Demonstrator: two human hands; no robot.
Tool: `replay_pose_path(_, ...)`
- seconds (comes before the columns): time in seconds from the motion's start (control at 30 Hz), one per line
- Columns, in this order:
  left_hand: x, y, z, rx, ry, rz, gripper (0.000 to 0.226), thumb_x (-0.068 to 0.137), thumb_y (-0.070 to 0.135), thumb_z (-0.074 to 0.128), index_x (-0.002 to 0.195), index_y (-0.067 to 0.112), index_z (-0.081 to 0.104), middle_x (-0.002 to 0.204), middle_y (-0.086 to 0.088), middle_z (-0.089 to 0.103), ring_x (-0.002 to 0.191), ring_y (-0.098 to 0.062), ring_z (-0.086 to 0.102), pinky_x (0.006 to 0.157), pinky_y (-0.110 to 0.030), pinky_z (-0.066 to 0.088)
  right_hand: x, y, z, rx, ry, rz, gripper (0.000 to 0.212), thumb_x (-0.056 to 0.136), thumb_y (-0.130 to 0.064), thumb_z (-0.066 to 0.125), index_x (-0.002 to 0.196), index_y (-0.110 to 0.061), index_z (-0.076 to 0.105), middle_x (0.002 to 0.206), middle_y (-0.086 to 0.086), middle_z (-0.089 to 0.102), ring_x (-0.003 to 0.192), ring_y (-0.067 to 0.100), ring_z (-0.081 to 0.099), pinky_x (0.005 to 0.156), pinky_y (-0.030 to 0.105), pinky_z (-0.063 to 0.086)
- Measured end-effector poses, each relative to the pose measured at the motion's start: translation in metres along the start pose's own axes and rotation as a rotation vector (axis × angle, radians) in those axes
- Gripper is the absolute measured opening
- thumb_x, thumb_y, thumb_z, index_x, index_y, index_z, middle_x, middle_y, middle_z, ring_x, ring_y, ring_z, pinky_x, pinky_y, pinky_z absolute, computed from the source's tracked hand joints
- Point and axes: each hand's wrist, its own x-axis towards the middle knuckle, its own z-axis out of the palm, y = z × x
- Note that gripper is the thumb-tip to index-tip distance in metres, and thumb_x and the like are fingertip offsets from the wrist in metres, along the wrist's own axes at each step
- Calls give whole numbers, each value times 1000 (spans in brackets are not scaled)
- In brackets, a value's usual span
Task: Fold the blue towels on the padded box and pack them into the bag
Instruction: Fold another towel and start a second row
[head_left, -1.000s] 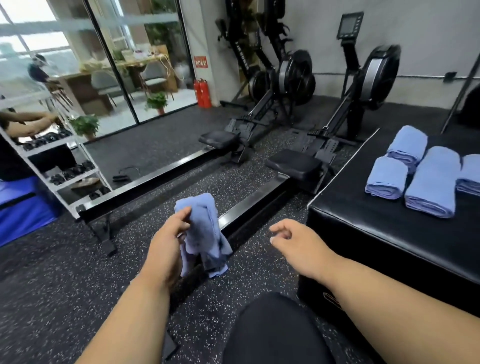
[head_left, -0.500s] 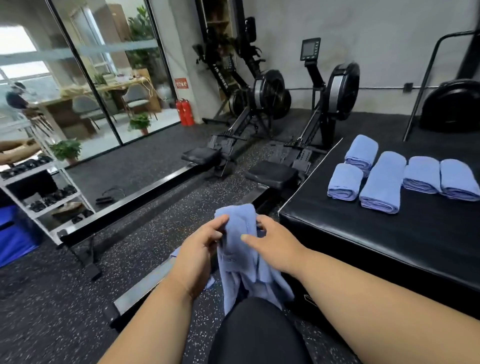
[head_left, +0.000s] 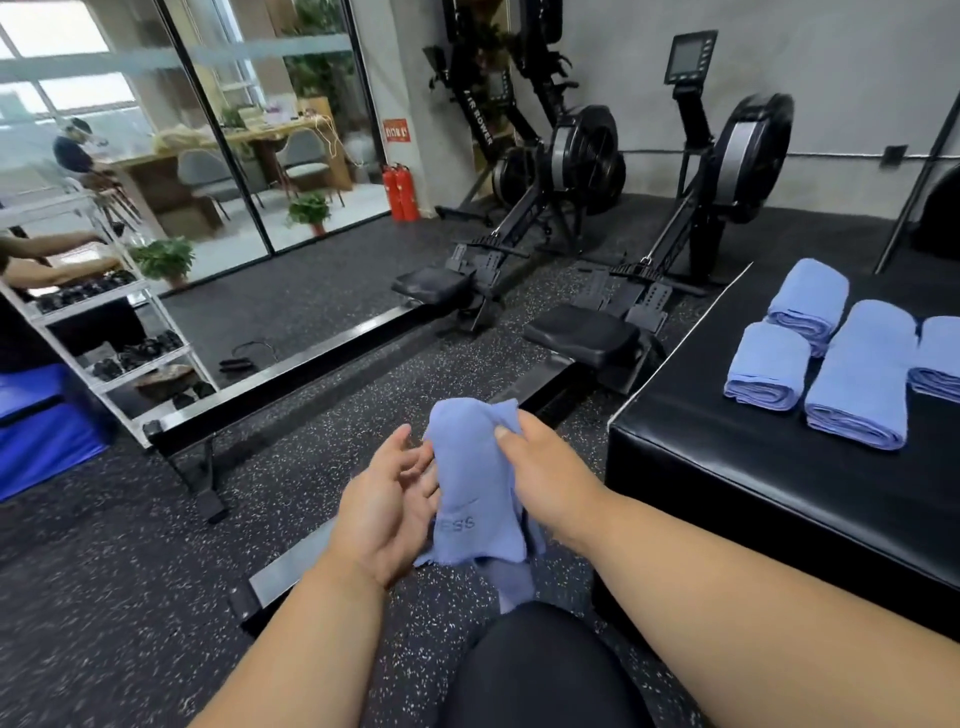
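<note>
1. Underfoot lies a black rubber floor (head_left: 130, 597) flecked with pale specks, running back to a grey wall (head_left: 831, 67).
2. At the right stands the padded box (head_left: 753, 467), black and glossy, its flat top carrying four folded towels (head_left: 860, 374) in blue, set close together near the far right edge; the rightmost is cut off by the frame.
3. Between the hands, above the floor and just left of the box, hangs a loose blue towel (head_left: 475, 483) with grey lettering near its lower hem.
4. The right hand (head_left: 545, 478) has its grip closed on the towel's upper part, thumb pinching the cloth.
5. The left hand (head_left: 387, 504) is held palm up with relaxed, spread fingers touching the towel's left side; its grip is open.
6. A dark knee (head_left: 530, 670) shows at the bottom centre.
7. Two rowing machines (head_left: 675, 249) lie side by side on the floor ahead, their rails stretching toward the viewer.
8. Two red fire extinguishers (head_left: 401, 192) stand by the pillar behind them.
9. Glass panels (head_left: 208, 130) on the left show a table, chairs and potted plants.
10. A white shelf rack (head_left: 119, 332) at the far left holds dark items; beside it sits a blue mat (head_left: 41, 436).
</note>
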Motion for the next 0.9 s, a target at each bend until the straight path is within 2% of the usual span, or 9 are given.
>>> replay_pose_path(0.17,-3,-3,-8,463,-109,3,41,95,6,70,130,28,70,97,-16,64,74,-24,52,67,-37,44,9,1,7,128,-35,42,29,112,-24,43,120,-28,70,117,-10,77,114,7,69,98,32,53)
replay_pose_path(0.23,-1,-4,-11,506,-76,38,24,96,17,74,121,20,74,105,-23,69,80,-30,56,74,-47,45,13,2,9,128,-44,46,28,111,-28,45,121,-29,71,119,-8,76,117,11,69,107,41,51)
replay_pose_path(0.33,5,-1,-21,567,3,91,35,92,42,78,112,13,75,104,-33,71,86,-35,54,78,-53,39,17,3,10,113,-43,37,32,104,-36,46,123,-28,71,121,-6,76,120,15,68,112,49,48)
replay_pose_path(0.43,12,4,-34,622,98,217,18,102,27,69,104,12,78,101,-21,78,81,-22,65,77,-38,52,18,6,9,126,8,38,31,107,-34,44,120,-28,72,117,-5,77,118,16,69,110,48,49)
replay_pose_path(0.53,7,10,-36,594,163,302,18,105,11,62,98,2,76,86,-6,79,71,-8,68,60,-20,55,20,7,6,143,60,64,29,111,-33,43,116,-30,72,112,-6,78,112,15,71,97,39,53)
replay_pose_path(0.6,6,15,-43,543,179,326,23,104,9,61,83,4,69,72,-1,70,61,-8,61,55,-19,50,20,4,5,163,86,94,28,112,-30,43,116,-29,71,111,-8,78,112,13,70,96,37,53)
replay_pose_path(0.73,28,42,-81,603,347,412,28,98,18,65,70,18,67,69,2,61,72,-16,49,65,-30,41,20,0,3,40,118,42,29,111,-26,42,120,-26,69,118,-6,74,118,13,66,111,41,47)
replay_pose_path(0.8,37,64,-99,612,469,458,19,96,17,65,79,15,72,66,5,62,70,-18,50,64,-28,42,19,-1,-1,-50,134,21,28,110,-27,40,116,-26,67,116,-5,72,115,15,64,106,40,47)
replay_pose_path(0.9,51,95,-112,713,574,516,16,96,19,63,106,18,76,88,1,74,80,-18,64,79,-34,53,16,-3,-5,-111,140,46,25,110,-26,40,111,-27,65,109,-8,68,107,12,61,93,32,43)
